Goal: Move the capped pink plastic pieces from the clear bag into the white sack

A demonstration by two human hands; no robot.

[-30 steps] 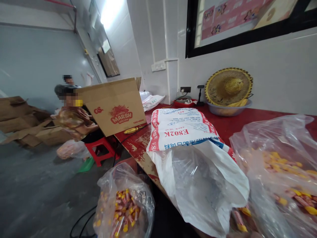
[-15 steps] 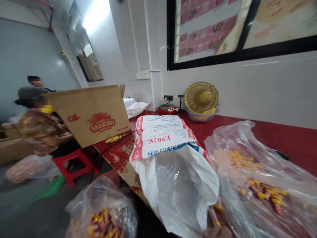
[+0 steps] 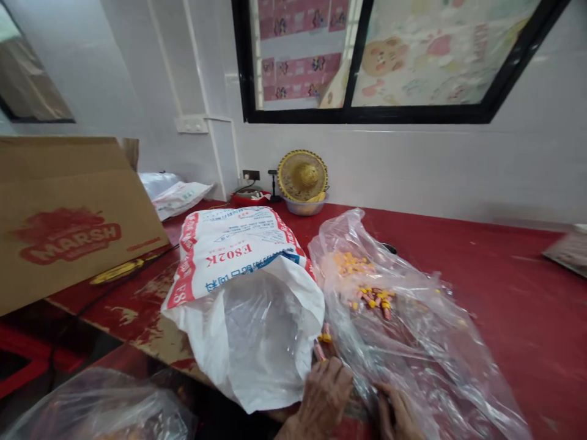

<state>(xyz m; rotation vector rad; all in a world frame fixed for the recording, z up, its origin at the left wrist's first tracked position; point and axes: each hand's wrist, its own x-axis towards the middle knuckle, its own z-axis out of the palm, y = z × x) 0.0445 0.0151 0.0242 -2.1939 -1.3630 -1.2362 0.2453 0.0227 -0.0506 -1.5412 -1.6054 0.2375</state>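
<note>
At the table's near edge my left hand [image 3: 321, 396] has its fingers bent and closed, just right of the white sack's mouth; whatever is under them is hidden. Small pink-and-yellow wrapped pieces [image 3: 321, 348] lie by its fingertips. My right hand [image 3: 398, 414] is a little to the right, fingers closed on the near edge of a clear plastic bag [image 3: 413, 342]. Inside that bag, more pink-and-yellow pieces [image 3: 376, 299] show in loose clusters. The white sack [image 3: 243, 244], printed E802K in red, lies with its open mouth towards me.
A cardboard box [image 3: 82, 214] printed MARSH stands left on the red table [image 3: 458, 250], near yellow strips [image 3: 117, 272] and a black cable. A straw hat [image 3: 302, 176] leans in a basin by the wall. Another clear bag [image 3: 101, 409] is below, at lower left.
My view has swung to the right, so things sit farther left. Both hands now show at the bottom, where only part of one showed before. The people at left have left the view.
</note>
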